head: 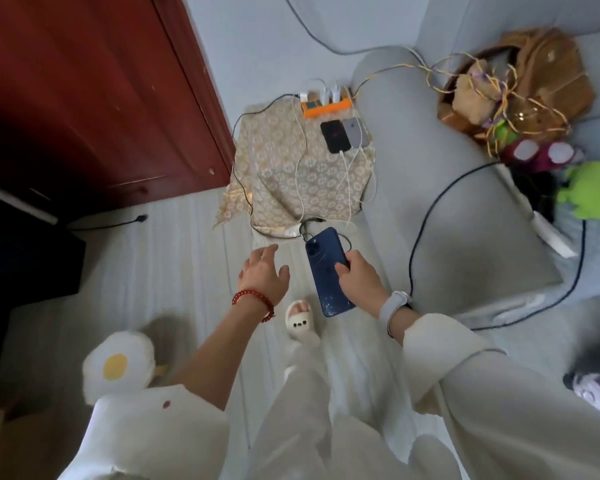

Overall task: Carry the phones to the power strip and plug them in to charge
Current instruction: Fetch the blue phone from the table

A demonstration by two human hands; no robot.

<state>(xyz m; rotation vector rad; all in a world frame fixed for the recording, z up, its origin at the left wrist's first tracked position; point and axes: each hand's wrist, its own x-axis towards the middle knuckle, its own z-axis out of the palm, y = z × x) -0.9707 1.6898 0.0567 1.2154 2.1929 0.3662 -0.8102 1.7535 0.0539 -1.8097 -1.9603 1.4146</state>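
My right hand grips a dark blue phone with a cracked back, held out over the floor in front of me. My left hand hovers open beside it, fingers spread, holding nothing. Ahead, an orange power strip with several white plugs lies at the far edge of a small stand draped in a patterned cloth. A black phone and a grey phone lie side by side just below the strip, with white cables running from them. Loose white cables trail down the cloth.
A grey sofa flanks the stand on the right, with a black cable, a brown bag and a green plush toy on it. A red-brown door stands to the left. An egg-shaped cushion lies at lower left.
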